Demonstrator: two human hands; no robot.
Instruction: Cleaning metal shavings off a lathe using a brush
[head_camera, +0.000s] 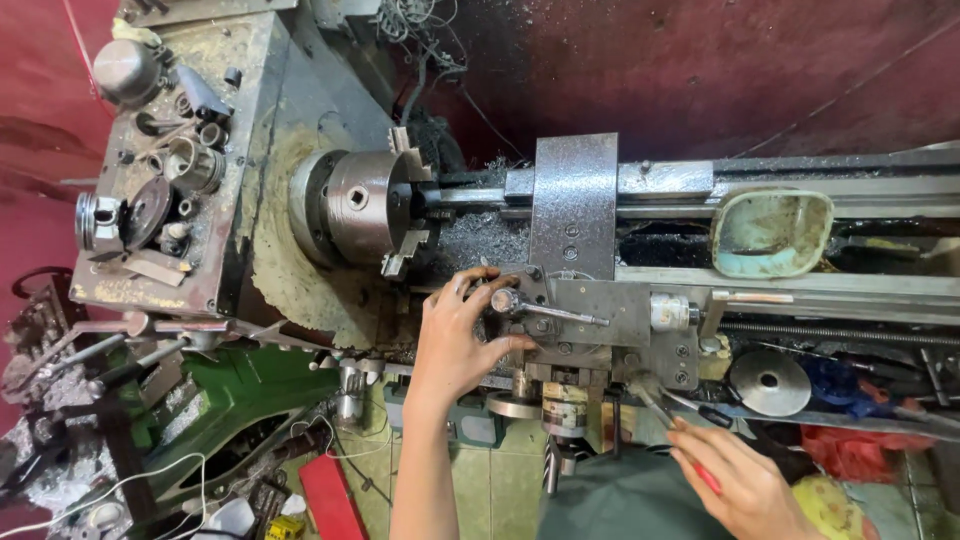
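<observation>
My left hand (455, 335) clenched on tool-post lever (545, 310), fingers wrapping hub; my right hand (745, 485) grasping red-handled brush (670, 420).

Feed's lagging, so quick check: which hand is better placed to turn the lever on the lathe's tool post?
Left. The left hand already rests at the lever on the tool post. The right hand is lower, holding a red-handled tool.

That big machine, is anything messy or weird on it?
Yes. Curly metal shavings are heaped on the lathe bed beside the chuck, and a grimy green tub sits right on the rails.
</observation>
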